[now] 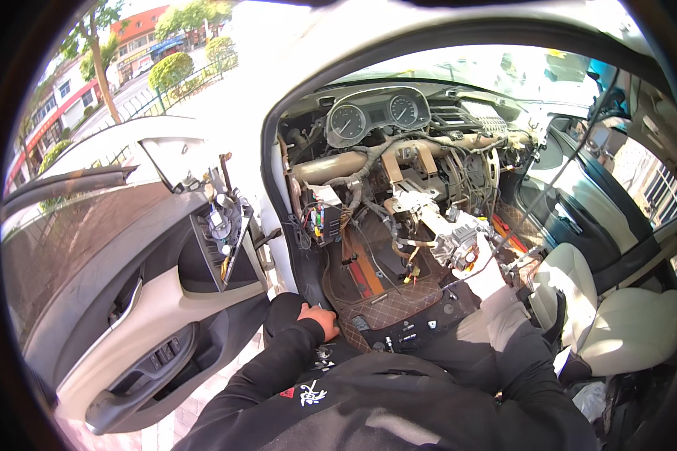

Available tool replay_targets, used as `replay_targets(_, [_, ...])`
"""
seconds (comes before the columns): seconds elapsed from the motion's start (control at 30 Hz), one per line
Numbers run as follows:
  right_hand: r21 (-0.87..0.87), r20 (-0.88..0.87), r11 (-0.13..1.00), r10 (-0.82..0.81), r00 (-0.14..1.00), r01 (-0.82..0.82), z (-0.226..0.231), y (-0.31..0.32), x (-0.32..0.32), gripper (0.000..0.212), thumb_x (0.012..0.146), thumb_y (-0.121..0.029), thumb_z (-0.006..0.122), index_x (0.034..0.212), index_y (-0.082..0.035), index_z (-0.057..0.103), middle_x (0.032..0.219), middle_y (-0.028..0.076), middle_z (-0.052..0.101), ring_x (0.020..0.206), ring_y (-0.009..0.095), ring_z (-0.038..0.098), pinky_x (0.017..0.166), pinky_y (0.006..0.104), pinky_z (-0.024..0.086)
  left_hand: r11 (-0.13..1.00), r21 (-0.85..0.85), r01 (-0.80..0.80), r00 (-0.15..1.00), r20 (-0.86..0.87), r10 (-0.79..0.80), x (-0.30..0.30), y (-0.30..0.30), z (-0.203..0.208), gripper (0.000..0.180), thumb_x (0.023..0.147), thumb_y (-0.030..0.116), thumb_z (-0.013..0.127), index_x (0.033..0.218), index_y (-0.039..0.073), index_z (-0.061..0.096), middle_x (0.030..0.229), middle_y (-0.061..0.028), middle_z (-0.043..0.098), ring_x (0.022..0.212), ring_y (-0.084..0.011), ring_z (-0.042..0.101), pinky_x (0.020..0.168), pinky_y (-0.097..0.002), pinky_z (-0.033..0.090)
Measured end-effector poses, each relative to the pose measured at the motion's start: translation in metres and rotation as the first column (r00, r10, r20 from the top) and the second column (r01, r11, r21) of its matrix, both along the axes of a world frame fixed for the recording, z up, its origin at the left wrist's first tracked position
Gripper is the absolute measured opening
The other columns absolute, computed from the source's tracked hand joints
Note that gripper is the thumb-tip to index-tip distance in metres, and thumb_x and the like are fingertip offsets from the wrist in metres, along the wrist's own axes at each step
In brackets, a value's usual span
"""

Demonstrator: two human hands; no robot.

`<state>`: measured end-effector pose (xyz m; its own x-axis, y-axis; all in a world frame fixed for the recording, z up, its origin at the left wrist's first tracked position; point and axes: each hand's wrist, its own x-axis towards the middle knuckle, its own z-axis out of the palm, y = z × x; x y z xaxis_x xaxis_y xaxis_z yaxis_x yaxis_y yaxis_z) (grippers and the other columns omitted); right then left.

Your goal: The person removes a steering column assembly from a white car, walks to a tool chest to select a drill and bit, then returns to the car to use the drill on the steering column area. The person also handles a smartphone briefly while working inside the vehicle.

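My right hand (487,272), brightly sunlit, is closed on the right side of a grey steering column switch unit (459,244). The unit sits at the near end of the bare metal steering column (421,207); no steering wheel is on it. Wires with small connectors hang below the unit. Low on the left, by the door sill and close to my leg, is my left hand (320,322). Its fingers are curled downward, and what is under them is hidden.
The stripped dashboard exposes a tan crossbeam (331,167), wiring and an instrument cluster (376,114). A fuse box (325,218) is at the left. Quilted mats (399,308) and small loose parts lie on the floor. The opened door (143,316) stands left, a beige seat (624,331) right.
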<state>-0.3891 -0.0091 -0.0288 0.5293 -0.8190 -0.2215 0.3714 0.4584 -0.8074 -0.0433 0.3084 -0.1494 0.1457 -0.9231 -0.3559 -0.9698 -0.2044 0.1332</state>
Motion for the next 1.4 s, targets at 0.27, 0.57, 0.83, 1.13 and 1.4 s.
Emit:
replay_targets(0.27, [0.038, -0.09, 0.994, -0.096, 0.991, 0.1, 0.033, 0.029, 0.002, 0.047, 0.101, -0.055, 0.076, 0.134, -0.022, 0.067, 0.126, -0.001, 0.069, 0.126, 0.029, 0.063, 0.121, 0.0733, 0.035, 0.993, 0.099, 0.062, 0.996, 0.064, -0.068, -0.001, -0.005, -0.008, 0.049, 0.096, 0.057, 0.065, 0.125, 0.021, 0.082, 0.125, -0.0088, 0.08, 0.129, -0.0313, 0.067, 0.112, -0.0592, 0.039])
replay_targets(0.57, [-0.064, -0.209, 0.997, -0.052, 0.976, 0.039, 0.042, 0.029, -0.001, 0.067, 0.1, -0.064, 0.072, 0.15, -0.02, 0.063, 0.151, 0.006, 0.066, 0.14, 0.028, 0.06, 0.116, 0.0655, 0.042, 0.993, 0.103, 0.055, 0.998, 0.037, -0.059, 0.008, -0.011, -0.027, 0.048, 0.096, 0.056, 0.068, 0.121, 0.017, 0.079, 0.12, -0.0163, 0.08, 0.125, -0.0367, 0.07, 0.111, -0.0618, 0.041])
replay_targets(0.83, [-0.067, -0.241, 0.997, -0.062, 0.968, 0.047, 0.036, 0.022, -0.001, 0.057, 0.096, -0.066, 0.075, 0.133, -0.023, 0.073, 0.13, 0.002, 0.074, 0.113, 0.017, 0.067, 0.089, 0.0442, 0.053, 0.999, -0.027, -0.044, 0.939, -0.343, 0.033, -0.003, -0.018, -0.025, 0.036, 0.098, 0.038, 0.076, 0.12, 0.01, 0.075, 0.115, -0.0155, 0.079, 0.113, -0.0323, 0.074, 0.103, -0.052, 0.049])
replay_targets(1.13, [-0.074, -0.145, 0.997, 0.024, 0.989, -0.034, 0.043, 0.023, -0.006, 0.069, 0.1, -0.062, 0.071, 0.155, -0.021, 0.06, 0.161, 0.005, 0.057, 0.147, 0.026, 0.055, 0.119, 0.068, 0.04, 0.873, -0.487, 0.033, 0.777, -0.537, -0.329, -0.078, -0.113, 0.099, 0.055, 0.1, 0.011, 0.076, 0.15, 0.0, 0.056, 0.125, -0.0176, 0.072, 0.109, -0.0253, 0.074, 0.09, -0.0386, 0.059])
replay_targets(1.4, [-0.405, -0.134, 0.912, -0.13, 0.982, 0.066, 0.025, 0.002, -0.007, 0.058, 0.104, -0.045, 0.077, 0.138, 0.001, 0.067, 0.124, 0.006, 0.073, 0.116, 0.013, 0.066, 0.102, 0.0308, 0.054, 0.924, 0.088, 0.371, 0.859, -0.411, -0.305, -0.049, -0.071, 0.224, 0.054, 0.098, 0.017, 0.08, 0.145, -0.003, 0.063, 0.133, -0.0228, 0.072, 0.123, -0.0365, 0.071, 0.105, -0.0407, 0.055])
